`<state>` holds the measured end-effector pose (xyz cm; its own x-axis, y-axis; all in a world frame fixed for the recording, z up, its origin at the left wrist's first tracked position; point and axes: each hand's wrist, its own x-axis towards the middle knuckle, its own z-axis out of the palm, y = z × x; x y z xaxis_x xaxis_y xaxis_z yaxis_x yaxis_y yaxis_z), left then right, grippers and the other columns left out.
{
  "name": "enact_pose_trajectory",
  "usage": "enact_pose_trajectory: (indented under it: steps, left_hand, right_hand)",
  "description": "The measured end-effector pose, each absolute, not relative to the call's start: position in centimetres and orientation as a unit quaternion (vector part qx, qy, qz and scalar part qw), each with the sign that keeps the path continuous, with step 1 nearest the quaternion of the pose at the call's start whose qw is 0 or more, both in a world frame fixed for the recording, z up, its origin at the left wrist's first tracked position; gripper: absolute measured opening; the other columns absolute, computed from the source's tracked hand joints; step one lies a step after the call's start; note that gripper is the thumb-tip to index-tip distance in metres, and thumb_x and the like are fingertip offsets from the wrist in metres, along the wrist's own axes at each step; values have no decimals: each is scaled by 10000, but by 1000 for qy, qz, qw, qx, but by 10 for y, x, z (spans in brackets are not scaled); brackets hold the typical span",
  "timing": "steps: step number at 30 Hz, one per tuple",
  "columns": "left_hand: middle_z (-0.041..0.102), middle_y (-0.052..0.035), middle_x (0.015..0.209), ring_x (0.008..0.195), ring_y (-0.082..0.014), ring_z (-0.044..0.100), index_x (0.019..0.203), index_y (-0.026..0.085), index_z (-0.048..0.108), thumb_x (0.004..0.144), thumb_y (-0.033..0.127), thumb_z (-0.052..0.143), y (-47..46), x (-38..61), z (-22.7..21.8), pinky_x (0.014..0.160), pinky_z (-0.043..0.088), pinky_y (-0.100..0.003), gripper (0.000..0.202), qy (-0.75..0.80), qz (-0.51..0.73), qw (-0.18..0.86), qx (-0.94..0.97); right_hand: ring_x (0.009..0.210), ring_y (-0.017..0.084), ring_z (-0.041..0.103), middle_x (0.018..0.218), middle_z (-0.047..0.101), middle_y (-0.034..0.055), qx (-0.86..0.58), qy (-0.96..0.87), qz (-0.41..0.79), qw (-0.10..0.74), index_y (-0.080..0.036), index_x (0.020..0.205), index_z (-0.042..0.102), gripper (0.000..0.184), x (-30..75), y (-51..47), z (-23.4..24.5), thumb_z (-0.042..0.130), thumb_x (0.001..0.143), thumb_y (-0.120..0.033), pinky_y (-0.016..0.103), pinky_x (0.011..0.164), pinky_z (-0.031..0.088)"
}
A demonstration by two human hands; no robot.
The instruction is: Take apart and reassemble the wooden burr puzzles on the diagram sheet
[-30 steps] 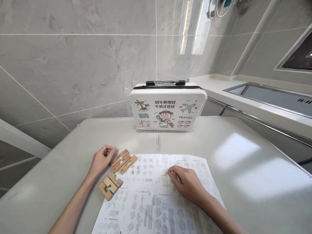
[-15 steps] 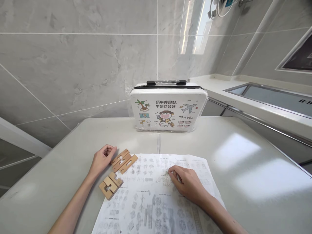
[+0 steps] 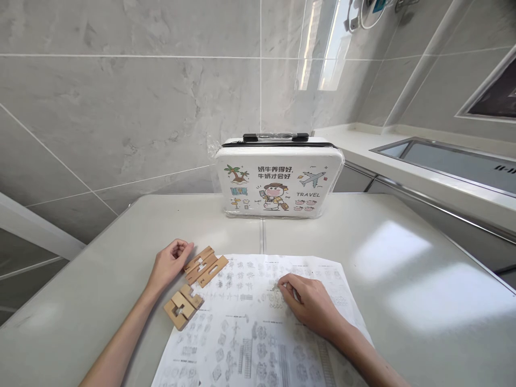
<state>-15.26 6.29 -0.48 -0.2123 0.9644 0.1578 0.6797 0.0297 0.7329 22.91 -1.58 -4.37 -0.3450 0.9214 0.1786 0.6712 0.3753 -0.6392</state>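
On the left of the table, my left hand point(image 3: 172, 259) rests with its fingers curled in and nothing visible in them. Just right of it lie notched wooden puzzle pieces point(image 3: 209, 262), reddish-brown and marked with numbers. Nearer to me is a paler group of interlocking wooden pieces point(image 3: 183, 307), overlapping the sheet's left edge. My right hand point(image 3: 306, 298) lies on the printed instruction sheet point(image 3: 250, 312), closed, with its index fingertip touching the paper beside small printed diagrams. I see nothing held in it, though the palm is hidden.
A white case point(image 3: 280, 183) with cartoon prints and a black handle stands upright at the table's back, wrapped in clear plastic. The light grey table point(image 3: 100, 258) has a seam down its middle. A tiled wall point(image 3: 129, 118) rises behind, and a counter point(image 3: 435, 166) runs along the right.
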Motion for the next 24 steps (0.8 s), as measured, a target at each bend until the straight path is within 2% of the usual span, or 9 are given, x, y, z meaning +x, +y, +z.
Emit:
enact_pose_trajectory:
  steps: [24]
  left_hand:
    - [590, 6, 654, 615, -175, 495, 768, 230, 620, 854, 628, 648, 62, -151, -3, 586, 393, -284, 408, 690, 358, 206, 594]
  right_hand:
    - [574, 160, 520, 682, 593, -30, -508, -781, 250, 263, -244, 961, 644, 259, 230, -17, -43, 422, 1076, -312, 273, 576, 324]
